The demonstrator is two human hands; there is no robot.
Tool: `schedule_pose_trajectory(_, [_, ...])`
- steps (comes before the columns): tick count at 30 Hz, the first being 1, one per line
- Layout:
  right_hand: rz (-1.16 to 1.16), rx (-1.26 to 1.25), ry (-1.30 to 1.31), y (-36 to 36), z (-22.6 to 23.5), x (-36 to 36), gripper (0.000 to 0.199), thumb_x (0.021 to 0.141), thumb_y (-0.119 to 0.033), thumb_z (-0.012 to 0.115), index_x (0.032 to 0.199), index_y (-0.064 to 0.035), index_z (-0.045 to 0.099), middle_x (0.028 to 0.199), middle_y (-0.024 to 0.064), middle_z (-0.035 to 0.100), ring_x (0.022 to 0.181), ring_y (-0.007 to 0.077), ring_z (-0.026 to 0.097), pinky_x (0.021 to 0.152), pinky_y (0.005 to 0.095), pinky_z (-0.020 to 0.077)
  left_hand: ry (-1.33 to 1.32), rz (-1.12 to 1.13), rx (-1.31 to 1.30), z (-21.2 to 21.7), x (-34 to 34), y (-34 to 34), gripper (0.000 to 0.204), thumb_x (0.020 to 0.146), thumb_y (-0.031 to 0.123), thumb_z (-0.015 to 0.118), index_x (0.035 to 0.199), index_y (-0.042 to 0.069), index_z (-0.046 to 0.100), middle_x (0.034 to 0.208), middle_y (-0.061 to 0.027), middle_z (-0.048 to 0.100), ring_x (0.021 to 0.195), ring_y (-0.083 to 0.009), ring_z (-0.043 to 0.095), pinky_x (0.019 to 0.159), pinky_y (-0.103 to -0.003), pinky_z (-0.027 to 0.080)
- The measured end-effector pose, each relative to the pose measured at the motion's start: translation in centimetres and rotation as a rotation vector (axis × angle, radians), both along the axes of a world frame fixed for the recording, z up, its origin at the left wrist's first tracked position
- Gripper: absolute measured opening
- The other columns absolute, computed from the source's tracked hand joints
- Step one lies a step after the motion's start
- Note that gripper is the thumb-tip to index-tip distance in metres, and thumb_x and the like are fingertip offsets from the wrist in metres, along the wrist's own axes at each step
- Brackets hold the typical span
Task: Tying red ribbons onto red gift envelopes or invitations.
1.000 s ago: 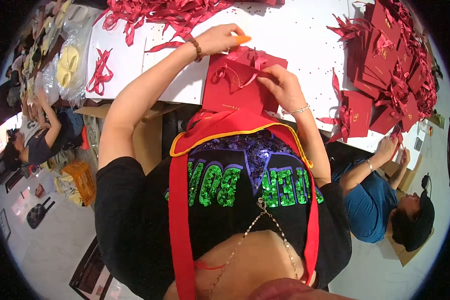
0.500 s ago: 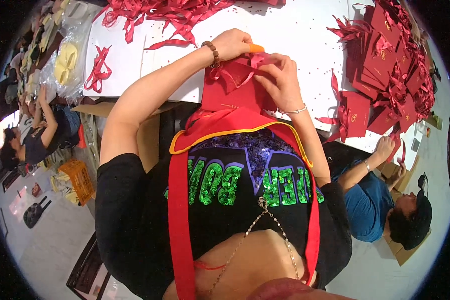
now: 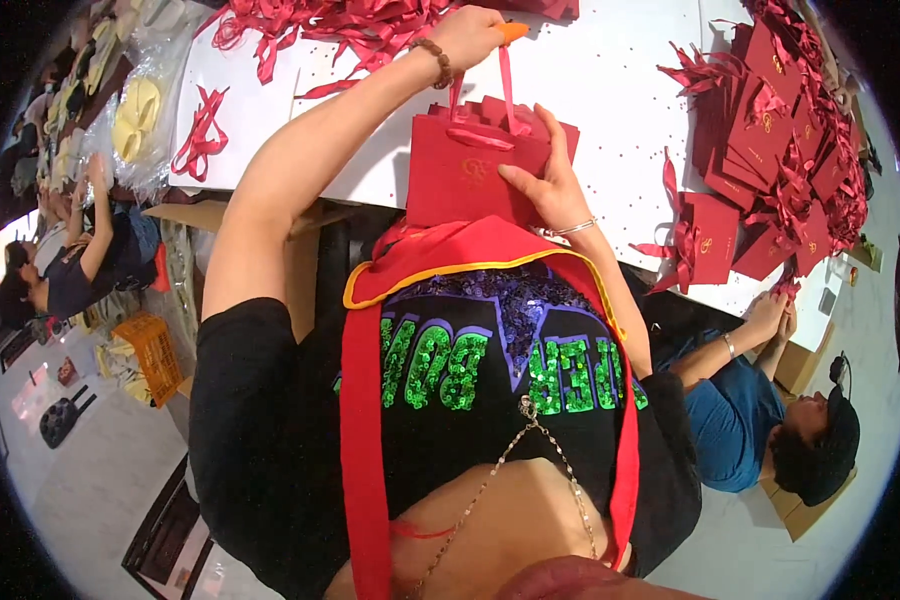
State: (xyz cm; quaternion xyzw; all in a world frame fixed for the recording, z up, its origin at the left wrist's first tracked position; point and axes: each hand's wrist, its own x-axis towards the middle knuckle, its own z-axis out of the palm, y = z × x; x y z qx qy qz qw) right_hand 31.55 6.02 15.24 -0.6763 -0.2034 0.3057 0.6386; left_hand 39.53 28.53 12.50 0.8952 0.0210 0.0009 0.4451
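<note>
Head view, looking down past a black sequinned shirt and a red sash: both hands are raised over a white worktop (image 3: 610, 90) in the upper middle of the frame. The left hand (image 3: 467, 35), a beaded bracelet at its wrist, sits near the top edge, closed around an orange-handled tool (image 3: 511, 31) (only the orange tip shows, so what kind of tool I cannot tell). A loop of red satin ribbon (image 3: 506, 90) runs up from below to this hand.

The right hand (image 3: 548, 182), with a thin silver bangle at the wrist, lies just below the middle of the top half, fingers spread flat against the front of a small red paper gift bag (image 3: 460, 180) with a gold emblem. The bag stands upright at the near edge of the worktop, and the ribbon loop rises from its top.

Loose red ribbons (image 3: 350, 20) are heaped along the upper edge, left of the left hand. A pile of flat red paper bags (image 3: 780, 110) with ribbons fills the upper right. At the lower right, a seated person in a blue shirt (image 3: 735, 420) reaches both hands towards that pile. At the upper left, yellow objects in clear plastic wrap (image 3: 138, 105) lie on the worktop.
</note>
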Motion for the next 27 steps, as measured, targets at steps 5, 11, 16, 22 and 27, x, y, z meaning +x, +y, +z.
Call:
schedule_pose_trajectory(5, [-0.197,0.032,-0.008,-1.0,-2.5,0.2,0.073,0.074,-0.001,0.064,0.133,-0.0061,0.021,0.122,0.0157,0.041,0.11,0.0229,0.045,0.093,0.0298,0.0369,0.049,0.095,-0.515,-0.6,-1.2,3.0,0.03,0.083,0.033,0.047,0.091,0.007,0.061,0.054,0.0024,0.046,0.05,-0.0122,0.043,0.047,-0.027,0.034])
schedule_pose_trajectory(11, [-0.348,0.222,0.183,-0.2,-0.3,1.3,0.066,0.076,0.003,0.061,0.13,-0.0104,0.024,0.11,0.0164,0.049,0.094,0.0213,0.055,0.079,0.0318,0.0484,0.126,0.272,-0.615,1.7,-10.3,-1.2,0.031,0.086,0.023,0.052,0.11,0.004,0.05,0.09,-0.0056,0.058,0.075,-0.009,0.054,0.06,-0.023,0.045])
schedule_pose_trajectory(16, [-0.597,0.256,0.444,1.7,0.6,1.4,0.03,0.08,-0.015,0.064,0.105,-0.0059,0.05,0.1,0.0079,0.054,0.086,0.0159,0.055,0.074,0.0271,0.0464,0.017,0.283,-0.489,1.2,-10.9,-3.4,0.025,0.082,0.021,0.06,0.09,-0.002,0.054,0.073,-0.0097,0.059,0.065,-0.0146,0.054,0.058,-0.03,0.043])
schedule_pose_trajectory(22, [-0.666,0.275,0.299,1.8,-0.1,2.3,0.025,0.078,-0.013,0.066,0.097,-0.0072,0.051,0.088,0.007,0.059,0.078,0.0153,0.058,0.068,0.0272,0.0486,0.006,0.326,-0.281,3.0,-13.0,-3.9,0.035,0.079,0.019,0.062,0.107,0.001,0.05,0.094,-0.0164,0.06,0.085,-0.0226,0.059,0.075,-0.028,0.046])
schedule_pose_trajectory(27, [-0.391,0.366,0.348,3.9,1.5,1.7,0.045,0.086,-0.015,0.055,0.123,-0.0058,0.032,0.104,0.0117,0.054,0.088,0.0165,0.055,0.076,0.0287,0.0462,-0.105,0.287,-0.727,3.2,-14.8,0.1,0.035,0.077,0.007,0.064,0.108,-0.001,0.051,0.098,-0.0065,0.06,0.088,-0.0111,0.055,0.075,-0.024,0.045])
